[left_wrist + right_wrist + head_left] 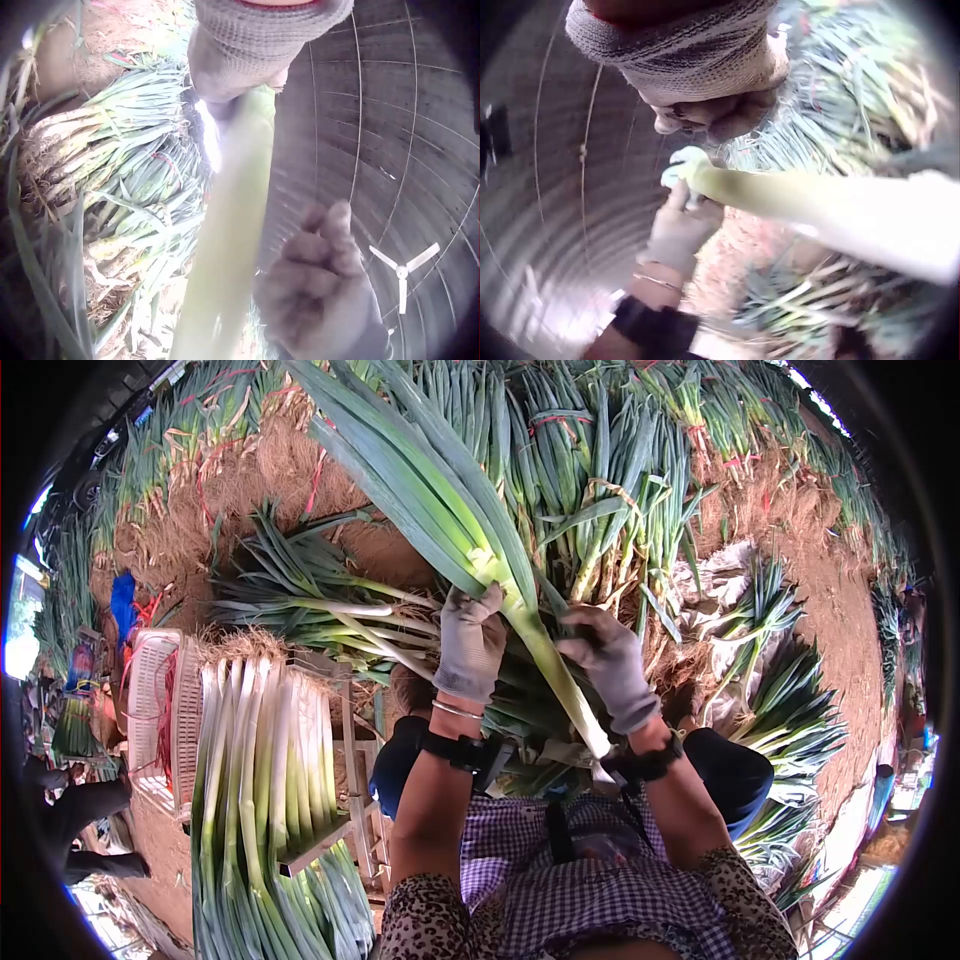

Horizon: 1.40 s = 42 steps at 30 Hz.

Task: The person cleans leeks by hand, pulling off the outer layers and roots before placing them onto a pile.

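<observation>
A large leek [545,650] slants across the head view, its green leaves up and its pale stalk end down toward the lap. My gloved left hand [470,645] grips it just below where the leaves fan out. In the right wrist view, the left hand's fingers [679,225] lie against the stalk there. My gloved right hand [608,665] is close beside the stalk, on its right. The left wrist view shows this right hand [322,289] with curled fingers and nothing visible in them.
Trimmed leeks [265,750] lie stacked at the left, beside a pale plastic crate [155,700]. Loose leeks [330,605] lie on the ground ahead, with more [790,730] at the right. Tied leek bundles [590,470] stand at the back. Another person's legs [85,815] show at far left.
</observation>
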Each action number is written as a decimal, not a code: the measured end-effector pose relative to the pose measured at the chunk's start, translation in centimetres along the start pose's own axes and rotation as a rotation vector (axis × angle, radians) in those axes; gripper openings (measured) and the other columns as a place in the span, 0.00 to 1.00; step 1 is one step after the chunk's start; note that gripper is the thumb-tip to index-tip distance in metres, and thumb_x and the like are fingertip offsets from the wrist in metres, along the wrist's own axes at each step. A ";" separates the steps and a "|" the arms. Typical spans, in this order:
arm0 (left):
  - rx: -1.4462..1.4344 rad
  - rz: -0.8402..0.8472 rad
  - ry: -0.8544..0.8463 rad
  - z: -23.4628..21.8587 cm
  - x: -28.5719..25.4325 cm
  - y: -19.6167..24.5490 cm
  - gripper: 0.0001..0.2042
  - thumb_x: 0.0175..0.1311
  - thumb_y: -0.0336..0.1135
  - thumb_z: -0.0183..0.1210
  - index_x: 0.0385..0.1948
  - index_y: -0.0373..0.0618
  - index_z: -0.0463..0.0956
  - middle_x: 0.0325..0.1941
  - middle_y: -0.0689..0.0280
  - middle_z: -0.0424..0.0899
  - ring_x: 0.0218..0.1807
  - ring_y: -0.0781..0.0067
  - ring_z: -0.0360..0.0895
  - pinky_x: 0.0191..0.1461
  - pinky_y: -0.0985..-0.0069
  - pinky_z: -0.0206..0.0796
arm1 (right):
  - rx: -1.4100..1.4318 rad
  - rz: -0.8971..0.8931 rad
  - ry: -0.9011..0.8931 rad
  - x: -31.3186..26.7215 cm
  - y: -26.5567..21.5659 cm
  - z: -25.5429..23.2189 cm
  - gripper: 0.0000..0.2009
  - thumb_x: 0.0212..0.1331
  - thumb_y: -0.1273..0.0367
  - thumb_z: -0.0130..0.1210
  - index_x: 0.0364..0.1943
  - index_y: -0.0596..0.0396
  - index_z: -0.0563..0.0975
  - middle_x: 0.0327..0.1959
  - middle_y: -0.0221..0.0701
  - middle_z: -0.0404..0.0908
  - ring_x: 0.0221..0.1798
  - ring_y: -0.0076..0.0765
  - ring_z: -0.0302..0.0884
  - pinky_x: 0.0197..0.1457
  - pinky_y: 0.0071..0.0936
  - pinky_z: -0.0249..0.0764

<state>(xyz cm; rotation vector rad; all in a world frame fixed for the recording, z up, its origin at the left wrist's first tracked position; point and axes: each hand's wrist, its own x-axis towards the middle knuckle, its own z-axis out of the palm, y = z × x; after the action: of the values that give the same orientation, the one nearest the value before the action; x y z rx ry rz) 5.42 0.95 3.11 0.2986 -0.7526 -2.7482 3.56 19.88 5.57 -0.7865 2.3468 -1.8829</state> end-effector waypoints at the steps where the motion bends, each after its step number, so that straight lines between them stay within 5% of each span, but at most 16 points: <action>1: -0.018 0.003 0.038 0.0 -0.1 -0.4 0.15 0.64 0.23 0.57 0.52 0.43 0.72 0.45 0.68 0.81 0.45 0.78 0.79 0.50 0.82 0.71 | -0.081 0.045 -0.077 0.7 0.4 0.9 0.13 0.50 0.70 0.68 0.40 0.56 0.80 0.35 0.32 0.84 0.32 0.27 0.80 0.37 0.24 0.76; 5: 0.004 -0.073 -0.005 -0.1 -0.8 0.2 0.16 0.63 0.25 0.58 0.53 0.41 0.72 0.46 0.67 0.81 0.45 0.75 0.79 0.51 0.78 0.72 | -0.468 -0.181 -0.180 0.6 -1.1 1.6 0.12 0.44 0.71 0.70 0.31 0.57 0.78 0.26 0.34 0.79 0.29 0.35 0.79 0.34 0.29 0.75; 7: 0.050 -0.009 -0.013 0.3 -0.5 0.6 0.15 0.64 0.25 0.58 0.52 0.40 0.72 0.46 0.66 0.81 0.45 0.73 0.80 0.52 0.75 0.72 | -0.431 -0.239 -0.330 -1.4 -2.7 0.8 0.10 0.43 0.72 0.69 0.26 0.55 0.77 0.25 0.32 0.78 0.28 0.36 0.78 0.33 0.32 0.75; 10: 0.071 0.052 -0.057 0.1 -0.3 1.1 0.15 0.63 0.25 0.57 0.52 0.39 0.73 0.47 0.64 0.81 0.45 0.72 0.80 0.52 0.72 0.73 | -0.223 -0.112 -0.279 -4.3 -2.3 -0.6 0.14 0.42 0.67 0.71 0.31 0.55 0.78 0.29 0.35 0.78 0.31 0.45 0.79 0.37 0.34 0.76; 13: 0.035 0.024 -0.062 0.9 -0.6 0.9 0.13 0.63 0.24 0.57 0.50 0.40 0.74 0.44 0.64 0.82 0.43 0.73 0.80 0.50 0.72 0.74 | -0.257 -0.042 -0.093 -2.6 -2.6 0.1 0.15 0.43 0.67 0.71 0.35 0.54 0.78 0.33 0.36 0.79 0.36 0.47 0.79 0.39 0.34 0.76; 14: -0.002 0.001 -0.053 0.2 -0.6 0.6 0.13 0.63 0.24 0.58 0.49 0.40 0.74 0.43 0.65 0.81 0.42 0.73 0.80 0.50 0.73 0.74 | -0.450 -0.157 -0.005 -1.4 -3.4 1.2 0.16 0.45 0.68 0.70 0.38 0.54 0.77 0.36 0.36 0.79 0.40 0.46 0.79 0.43 0.34 0.75; 17: -0.052 -0.010 0.016 -0.3 -0.2 -0.2 0.11 0.62 0.24 0.59 0.46 0.42 0.76 0.39 0.69 0.81 0.40 0.76 0.79 0.44 0.77 0.73 | -0.347 -0.137 -0.077 -0.2 -0.1 1.9 0.17 0.46 0.67 0.70 0.39 0.55 0.77 0.37 0.36 0.79 0.41 0.45 0.77 0.46 0.33 0.74; 19: 0.059 0.012 0.105 1.1 -0.8 0.8 0.10 0.62 0.25 0.60 0.45 0.44 0.76 0.38 0.72 0.80 0.37 0.81 0.78 0.39 0.83 0.72 | -0.087 0.011 -0.190 -1.2 0.2 0.3 0.15 0.50 0.65 0.69 0.38 0.56 0.77 0.39 0.33 0.78 0.43 0.35 0.76 0.48 0.28 0.72; 22: 0.180 0.077 0.085 -0.7 -0.1 1.4 0.09 0.62 0.25 0.60 0.43 0.47 0.77 0.37 0.76 0.80 0.34 0.88 0.74 0.32 0.91 0.64 | 0.711 0.396 -0.036 -4.6 0.0 -1.1 0.14 0.57 0.62 0.65 0.37 0.57 0.76 0.41 0.29 0.79 0.45 0.23 0.74 0.49 0.25 0.71; 25: 0.080 -0.008 0.146 0.6 -0.8 1.4 0.09 0.62 0.25 0.60 0.42 0.48 0.77 0.36 0.78 0.79 0.32 0.92 0.71 0.28 0.95 0.57 | 0.485 0.387 -0.070 -3.7 0.0 -2.1 0.15 0.56 0.61 0.65 0.38 0.58 0.77 0.40 0.28 0.80 0.45 0.24 0.76 0.52 0.22 0.71; 29: 0.056 0.053 0.220 -0.5 -0.2 2.3 0.10 0.60 0.23 0.61 0.42 0.47 0.76 0.38 0.74 0.80 0.37 0.85 0.75 0.35 0.85 0.68 | 0.177 0.293 -0.281 -6.2 -1.3 -4.8 0.21 0.56 0.55 0.64 0.38 0.60 0.77 0.40 0.30 0.82 0.47 0.25 0.78 0.55 0.23 0.72; 33: 0.034 0.088 0.189 0.1 -0.4 1.9 0.12 0.60 0.21 0.60 0.44 0.45 0.75 0.40 0.71 0.80 0.40 0.78 0.78 0.43 0.77 0.75 | 0.249 0.190 -0.276 -7.7 -0.9 -6.6 0.19 0.57 0.54 0.62 0.34 0.59 0.77 0.41 0.35 0.80 0.52 0.37 0.77 0.55 0.33 0.72; 35: 0.115 0.128 0.262 1.4 -0.7 1.2 0.07 0.60 0.26 0.61 0.38 0.49 0.76 0.27 0.76 0.77 0.17 0.90 0.64 0.16 0.90 0.52 | 0.340 0.206 -0.243 -5.6 -2.3 -5.4 0.16 0.58 0.58 0.63 0.34 0.57 0.74 0.36 0.30 0.78 0.47 0.34 0.77 0.52 0.33 0.71; 40: 0.181 0.154 0.314 0.2 -0.6 2.1 0.11 0.56 0.23 0.63 0.39 0.47 0.76 0.30 0.74 0.78 0.22 0.86 0.69 0.21 0.88 0.59 | 0.741 0.350 -0.160 -4.9 0.2 -2.6 0.12 0.62 0.64 0.60 0.35 0.59 0.74 0.32 0.26 0.76 0.33 0.22 0.72 0.37 0.22 0.71; 41: 0.216 0.154 0.329 -0.2 -0.6 2.6 0.13 0.55 0.22 0.64 0.41 0.46 0.76 0.33 0.72 0.80 0.26 0.84 0.73 0.24 0.87 0.63 | 0.169 0.387 -0.193 -6.5 -0.5 -3.9 0.09 0.63 0.67 0.58 0.38 0.60 0.75 0.30 0.25 0.76 0.30 0.20 0.71 0.33 0.19 0.70; 42: 0.227 0.238 0.377 0.1 -0.5 3.0 0.13 0.54 0.23 0.65 0.40 0.47 0.77 0.30 0.73 0.79 0.19 0.87 0.68 0.19 0.88 0.56 | 0.053 0.490 -0.265 -9.5 1.1 -5.5 0.10 0.62 0.68 0.58 0.41 0.60 0.75 0.30 0.26 0.77 0.31 0.20 0.72 0.34 0.20 0.71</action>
<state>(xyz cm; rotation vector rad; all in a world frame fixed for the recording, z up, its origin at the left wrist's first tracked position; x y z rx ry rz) 6.48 -1.29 4.80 0.7023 -0.9245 -2.2918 9.60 28.81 3.30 -0.3768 2.0742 -1.5239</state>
